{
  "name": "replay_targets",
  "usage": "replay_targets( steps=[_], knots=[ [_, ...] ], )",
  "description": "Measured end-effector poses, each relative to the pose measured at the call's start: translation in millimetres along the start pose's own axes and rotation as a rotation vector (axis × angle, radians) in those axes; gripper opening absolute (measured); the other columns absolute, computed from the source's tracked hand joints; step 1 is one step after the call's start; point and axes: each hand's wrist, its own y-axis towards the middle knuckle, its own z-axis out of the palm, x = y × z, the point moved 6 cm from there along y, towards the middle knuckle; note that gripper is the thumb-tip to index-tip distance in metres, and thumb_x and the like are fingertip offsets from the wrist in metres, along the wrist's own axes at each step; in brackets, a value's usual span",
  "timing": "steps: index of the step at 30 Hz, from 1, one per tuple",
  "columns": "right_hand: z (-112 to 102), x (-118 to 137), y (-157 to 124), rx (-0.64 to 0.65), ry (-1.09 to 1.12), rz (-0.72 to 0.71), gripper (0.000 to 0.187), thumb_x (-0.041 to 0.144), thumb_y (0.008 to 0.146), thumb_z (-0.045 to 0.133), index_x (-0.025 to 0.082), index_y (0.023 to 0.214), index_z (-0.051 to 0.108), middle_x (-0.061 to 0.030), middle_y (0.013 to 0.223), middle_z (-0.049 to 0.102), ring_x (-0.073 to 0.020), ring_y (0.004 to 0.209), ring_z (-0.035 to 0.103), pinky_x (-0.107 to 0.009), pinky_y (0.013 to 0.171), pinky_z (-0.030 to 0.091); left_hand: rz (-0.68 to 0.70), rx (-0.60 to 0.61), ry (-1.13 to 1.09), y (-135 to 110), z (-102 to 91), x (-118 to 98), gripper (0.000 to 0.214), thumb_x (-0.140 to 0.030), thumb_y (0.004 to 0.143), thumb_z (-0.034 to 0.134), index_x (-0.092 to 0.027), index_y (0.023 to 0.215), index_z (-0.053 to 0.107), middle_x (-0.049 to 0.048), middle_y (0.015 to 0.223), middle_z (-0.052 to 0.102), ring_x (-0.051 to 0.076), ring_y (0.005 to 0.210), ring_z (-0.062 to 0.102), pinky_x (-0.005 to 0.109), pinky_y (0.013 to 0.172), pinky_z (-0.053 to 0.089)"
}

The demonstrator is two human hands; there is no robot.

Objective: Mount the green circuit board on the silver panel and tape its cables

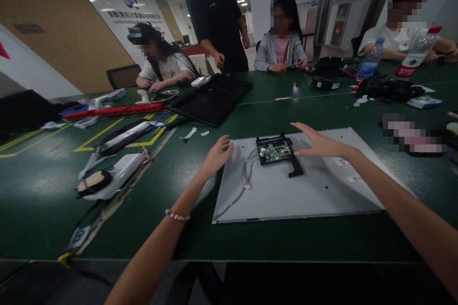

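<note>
A large grey metal panel [307,190] lies flat on the dark green table [179,171] in front of me. A black bracket with a green circuit board [277,151] sits on its far part, and thin grey cables [246,176] run from it toward the panel's left edge. My left hand [218,152] hovers at the panel's far left corner, fingers loosely curled, holding nothing. My right hand [317,142] is stretched out flat just right of the circuit board, fingers apart, above the panel.
A black monitor frame [214,100] lies further back. White and black plastic covers [114,171], a red strip [114,110] and paper scraps lie at left. Water bottles [370,62] and black parts stand at the far right. Several people sit or stand across the table.
</note>
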Motion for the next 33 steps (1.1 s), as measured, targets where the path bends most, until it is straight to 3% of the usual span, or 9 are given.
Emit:
replay_targets(
  steps=[6,11,15,20,24,33],
  knots=[
    [28.7,4.1,25.6,0.184,0.058,-0.087,0.120,0.058,0.068,0.078,0.031,0.160,0.005,-0.0063,0.167,0.008,-0.0347,0.151,0.012,-0.054,0.120,0.019,0.066,0.036,0.050,0.0,4.8,4.6,0.057,-0.031,0.085,0.059,-0.017,0.138,0.046,0.0155,0.142,0.051,0.030,0.134,0.049,0.044,0.108,0.044],
    [32.7,4.0,30.3,0.178,0.075,-0.120,0.116,0.053,0.069,0.078,0.027,0.160,0.011,-0.0095,0.165,0.018,-0.0352,0.148,0.024,-0.050,0.120,0.022,0.029,0.028,0.012,0.2,2.2,8.5,0.057,-0.031,0.084,0.060,-0.018,0.137,0.046,0.0147,0.139,0.055,0.029,0.133,0.050,0.045,0.111,0.041],
    [26.1,12.5,26.1,0.117,0.057,-0.116,0.111,0.052,0.069,0.077,0.028,0.159,0.017,-0.0103,0.161,0.029,-0.0368,0.144,0.032,-0.053,0.118,0.026,0.054,0.052,0.017,-0.7,2.6,7.3,0.057,-0.031,0.083,0.059,-0.015,0.136,0.047,0.0176,0.142,0.051,0.030,0.135,0.047,0.046,0.109,0.043],
    [15.8,21.3,4.3,0.033,0.011,-0.123,0.105,0.051,0.071,0.076,0.033,0.158,0.019,-0.0086,0.159,0.033,-0.0367,0.141,0.036,-0.057,0.116,0.028,0.086,0.065,0.009,-1.2,2.6,7.5,0.056,-0.031,0.081,0.060,-0.015,0.133,0.049,0.0165,0.141,0.052,0.030,0.134,0.048,0.046,0.108,0.044],
    [10.6,14.1,-25.7,0.015,0.005,-0.071,0.102,0.050,0.073,0.075,0.035,0.158,0.019,-0.0069,0.160,0.031,-0.0371,0.143,0.033,-0.060,0.116,0.027,0.113,0.072,0.022,-0.3,4.3,8.8,0.057,-0.033,0.079,0.062,-0.016,0.132,0.051,0.0152,0.141,0.052,0.030,0.134,0.047,0.044,0.107,0.044],
    [5.4,3.9,-74.2,0.016,0.062,0.033,0.099,0.049,0.076,0.073,0.033,0.158,0.021,-0.0067,0.161,0.031,-0.0364,0.143,0.034,-0.059,0.117,0.028,0.194,0.089,0.231,-2.1,8.6,3.7,0.052,-0.038,0.086,0.054,-0.015,0.132,0.053,0.0166,0.138,0.052,0.031,0.131,0.047,0.048,0.109,0.041]
  ],
)
